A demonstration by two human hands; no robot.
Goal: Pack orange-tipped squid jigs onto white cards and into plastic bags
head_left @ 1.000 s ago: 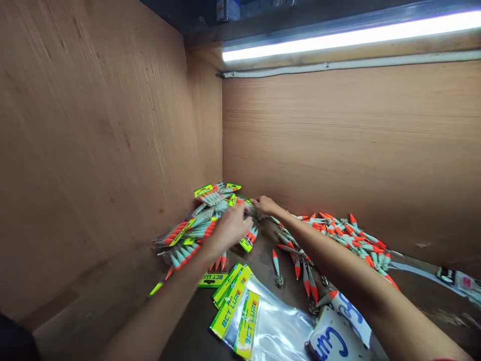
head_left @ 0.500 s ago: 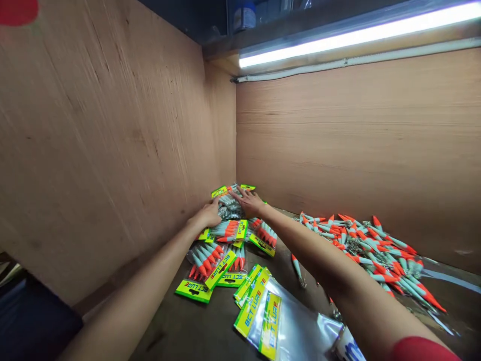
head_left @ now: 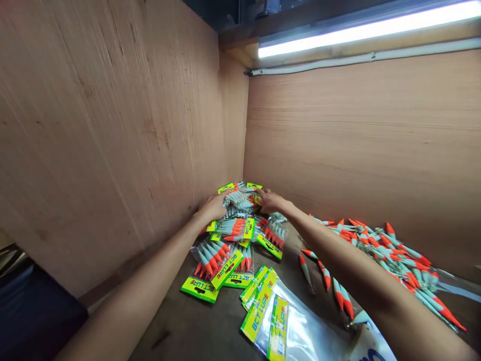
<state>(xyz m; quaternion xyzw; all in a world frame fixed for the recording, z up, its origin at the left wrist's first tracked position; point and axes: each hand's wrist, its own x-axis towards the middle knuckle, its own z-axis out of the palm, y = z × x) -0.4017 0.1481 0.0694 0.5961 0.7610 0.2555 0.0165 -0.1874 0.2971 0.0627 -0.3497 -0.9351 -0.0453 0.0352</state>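
At the back corner, a heap of packed fishing lures (head_left: 237, 198), pale grey-green with orange tips, lies in clear bags with yellow-green BCT LURE headers. My left hand (head_left: 213, 207) rests against its left side, by the wooden wall, fingers reaching along the bags and partly hidden. On the opposite side my right hand (head_left: 273, 201) touches the heap's edge with its fingers loosely bent and apart. Neither hand lifts a bag. Nearer me lie more filled packs (head_left: 215, 258), overlapping, and another filled pack (head_left: 273, 238) to their right.
Flat clear bags with yellow headers (head_left: 259, 313) lie at the front centre. A large pile of loose lures (head_left: 391, 250) spreads on the right, with several strays (head_left: 306, 271) under my right forearm. Wooden walls (head_left: 150, 125) meet behind the heap; a lit tube (head_left: 356, 32) hangs above.
My right hand has moved from the top of the heap to its right side, uncovering the bags there. My left hand stays at the left side. The view has shifted slightly.
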